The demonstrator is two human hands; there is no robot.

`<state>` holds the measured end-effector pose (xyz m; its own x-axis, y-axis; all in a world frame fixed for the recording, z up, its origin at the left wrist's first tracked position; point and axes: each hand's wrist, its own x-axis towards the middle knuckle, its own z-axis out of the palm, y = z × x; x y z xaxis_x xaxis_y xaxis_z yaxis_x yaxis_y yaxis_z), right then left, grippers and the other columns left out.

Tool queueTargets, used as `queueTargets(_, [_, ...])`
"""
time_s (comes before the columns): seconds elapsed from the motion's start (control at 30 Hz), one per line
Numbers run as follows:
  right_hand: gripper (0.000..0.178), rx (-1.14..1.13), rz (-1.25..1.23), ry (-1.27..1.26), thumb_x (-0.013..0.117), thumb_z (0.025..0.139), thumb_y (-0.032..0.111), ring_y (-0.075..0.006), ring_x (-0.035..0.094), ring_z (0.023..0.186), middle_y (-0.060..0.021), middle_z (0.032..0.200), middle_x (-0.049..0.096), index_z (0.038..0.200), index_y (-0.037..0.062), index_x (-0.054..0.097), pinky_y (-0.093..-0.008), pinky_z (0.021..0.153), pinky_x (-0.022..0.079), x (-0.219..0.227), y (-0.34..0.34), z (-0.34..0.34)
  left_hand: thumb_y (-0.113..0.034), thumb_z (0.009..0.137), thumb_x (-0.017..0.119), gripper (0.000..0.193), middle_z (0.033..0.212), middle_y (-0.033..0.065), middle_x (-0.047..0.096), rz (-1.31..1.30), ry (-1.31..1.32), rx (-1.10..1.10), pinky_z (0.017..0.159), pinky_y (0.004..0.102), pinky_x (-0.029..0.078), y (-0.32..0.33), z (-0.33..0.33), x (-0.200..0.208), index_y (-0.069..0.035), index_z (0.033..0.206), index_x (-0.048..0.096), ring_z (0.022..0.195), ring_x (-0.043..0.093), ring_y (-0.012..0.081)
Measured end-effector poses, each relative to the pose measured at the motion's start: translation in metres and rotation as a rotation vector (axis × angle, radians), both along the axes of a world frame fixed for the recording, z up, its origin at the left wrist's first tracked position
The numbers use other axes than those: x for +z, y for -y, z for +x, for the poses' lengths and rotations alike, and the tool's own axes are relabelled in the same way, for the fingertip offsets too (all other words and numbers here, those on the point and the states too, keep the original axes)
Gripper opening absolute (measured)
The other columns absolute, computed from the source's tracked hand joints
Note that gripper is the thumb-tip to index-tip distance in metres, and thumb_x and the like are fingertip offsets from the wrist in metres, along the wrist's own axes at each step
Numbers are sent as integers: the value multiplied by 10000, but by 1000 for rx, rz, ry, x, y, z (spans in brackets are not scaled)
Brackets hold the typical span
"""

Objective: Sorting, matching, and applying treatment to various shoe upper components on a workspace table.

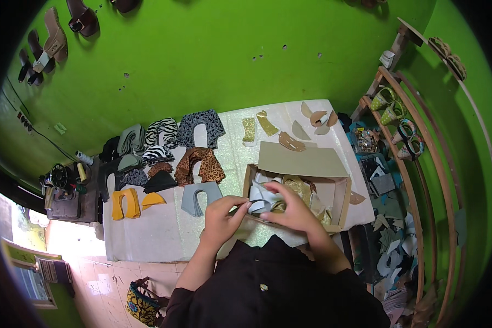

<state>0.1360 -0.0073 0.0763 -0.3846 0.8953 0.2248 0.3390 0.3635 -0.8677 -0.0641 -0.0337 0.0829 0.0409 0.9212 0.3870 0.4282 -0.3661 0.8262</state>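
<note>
Black shirt (224,292); pale scraps (261,195) between left hand (222,221), right hand (292,210).

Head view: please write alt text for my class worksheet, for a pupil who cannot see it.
A person's left hand and right hand are at the near side of an open cardboard box holding white and gold scraps. The box sits on a white-topped table, with stacks of arch-shaped pieces to its left and sandals up on the green wall.
</note>
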Motion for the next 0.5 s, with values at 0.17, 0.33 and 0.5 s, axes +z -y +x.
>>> queueTargets(0.17, [221,75,-69,125,672,763,153,-205,609,793,-70,828,635,941,29,631,-335,743,453,-25,-13,-24,-83,841,631,117,762,70,631,-153,222,157,636,245,471,8,-23,0,17,892,600,685,595,121])
queueTargets(0.33, [137,241,-351,-111,610,831,126,-89,546,716,-46,771,620,889,3,626,-259,651,444,-27,-44,-53,-117,867,612,116,695,-28,516,-57,286,411,543,179,355,5,-79,-20,-15,912,579,595,429,32])
queueTargets(0.5, [274,417,-657,-343,485,910,244,-76,520,703,-16,793,596,1005,7,583,-253,600,435,-67,-62,-145,-153,872,607,122,631,-60,425,-79,401,585,511,189,316,-17,-129,-54,-35,884,578,564,367,25])
